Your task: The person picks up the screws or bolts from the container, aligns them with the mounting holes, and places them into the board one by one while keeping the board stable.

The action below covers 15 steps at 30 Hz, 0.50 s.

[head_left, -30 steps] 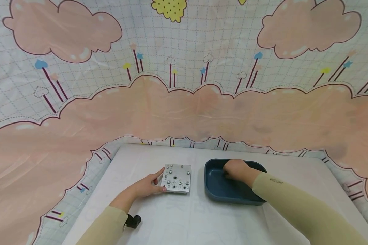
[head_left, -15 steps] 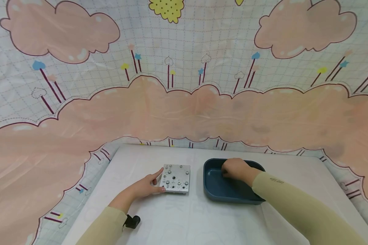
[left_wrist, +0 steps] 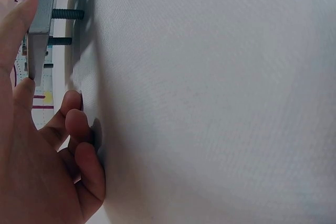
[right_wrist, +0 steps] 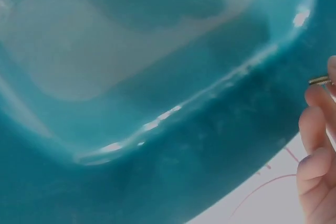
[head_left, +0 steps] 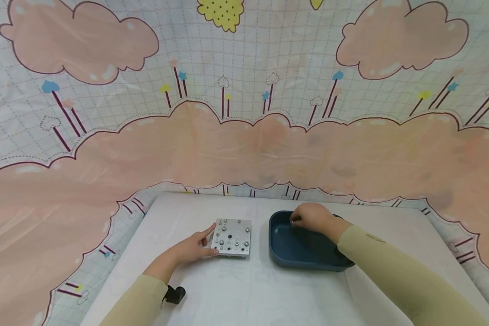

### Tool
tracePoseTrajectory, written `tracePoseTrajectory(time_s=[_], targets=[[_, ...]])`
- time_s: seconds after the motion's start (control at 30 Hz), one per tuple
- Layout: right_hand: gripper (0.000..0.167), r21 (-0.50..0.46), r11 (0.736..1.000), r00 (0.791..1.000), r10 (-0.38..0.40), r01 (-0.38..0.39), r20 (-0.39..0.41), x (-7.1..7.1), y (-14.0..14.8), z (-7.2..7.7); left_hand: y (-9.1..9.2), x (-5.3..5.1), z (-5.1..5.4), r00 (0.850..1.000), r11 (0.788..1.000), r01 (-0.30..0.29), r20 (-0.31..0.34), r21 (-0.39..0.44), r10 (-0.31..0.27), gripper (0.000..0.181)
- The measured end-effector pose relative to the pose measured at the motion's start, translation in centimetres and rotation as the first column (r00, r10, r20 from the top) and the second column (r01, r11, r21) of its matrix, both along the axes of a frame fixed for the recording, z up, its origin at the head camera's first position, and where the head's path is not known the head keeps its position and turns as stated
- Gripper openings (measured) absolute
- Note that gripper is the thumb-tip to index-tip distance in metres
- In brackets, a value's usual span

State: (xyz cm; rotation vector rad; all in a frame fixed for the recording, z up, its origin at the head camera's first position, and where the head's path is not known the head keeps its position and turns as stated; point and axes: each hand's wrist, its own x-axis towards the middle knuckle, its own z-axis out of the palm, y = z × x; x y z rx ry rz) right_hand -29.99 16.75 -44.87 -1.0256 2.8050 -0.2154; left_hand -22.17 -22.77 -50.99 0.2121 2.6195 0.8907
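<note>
In the head view, a square silver metal plate (head_left: 237, 236) with several screws and holes sits on the white table. My left hand (head_left: 191, 248) holds it at its left side, index finger at the far corner and thumb at the near one. Threaded screw shanks (left_wrist: 68, 13) stick out beneath the plate in the left wrist view; the other fingers curl below. My right hand (head_left: 314, 218) is over the far side of a dark blue tray (head_left: 274, 253). Its fingertips pinch a small threaded screw (right_wrist: 318, 81); the rest of the screw is hidden by the fingers.
The tray stands right of the plate, with a strip of white table (head_left: 260, 267) between them. A black wrist mount (head_left: 175, 294) sits under the left sleeve. Patterned cloth (head_left: 244, 149) hangs behind the table.
My right hand has risen a little from inside the tray, and a small shiny tip now shows at its fingers. The left hand and the plate stay as they were.
</note>
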Motion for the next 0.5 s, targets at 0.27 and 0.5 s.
tracePoseTrajectory(time_s=[0.27, 0.5], targets=[[0.023, -0.104, 0.991, 0.994, -0.076, 0.084, 0.075, 1.1, -1.1, 1.7, 0.1, 0.1, -0.2, 1.0, 1.0, 0.006, -0.006, -0.004, -0.006, 0.095], [0.024, -0.224, 0.966, 0.986, -0.098, 0.127, 0.135, 1.7, -3.3, 2.4, -0.1, 0.1, 0.0, 1.0, 1.0, 0.006, 0.001, -0.002, -0.006, 0.096]])
